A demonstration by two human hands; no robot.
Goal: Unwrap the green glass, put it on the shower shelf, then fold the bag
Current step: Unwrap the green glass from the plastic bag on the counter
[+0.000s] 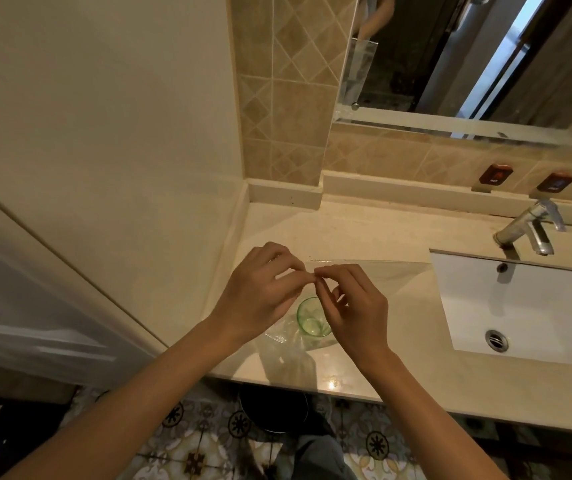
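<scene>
Both hands are meeting fingertip to fingertip above the cream stone tabletop (347,233), each grip closed in a pinch. Thumb and forefinger of the left hand (260,292) are pinching the upper edge of the clear plastic bag (374,271), and the right hand (354,306) is pinching that same edge just beside it, its other fingers curling loosely below. From the pinch, the bag's film is stretching away to the right, its far corner reaching the rim of the white rectangular sink (520,306). More crumpled film is lying under the hands, close to the tabletop's front edge.

Beneath the two hands, the small green drinking glass (312,318) is standing upright on the tabletop, mouth up, with the crumpled plastic gathering around its base; whether it is sitting inside the bag or only on it is not clear. Neither hand is touching the glass.

Behind the sink, a chrome tap (530,226) is rising from the tabletop, and a mirror (468,57) is hanging on the tan tiled wall (277,98) above.
</scene>
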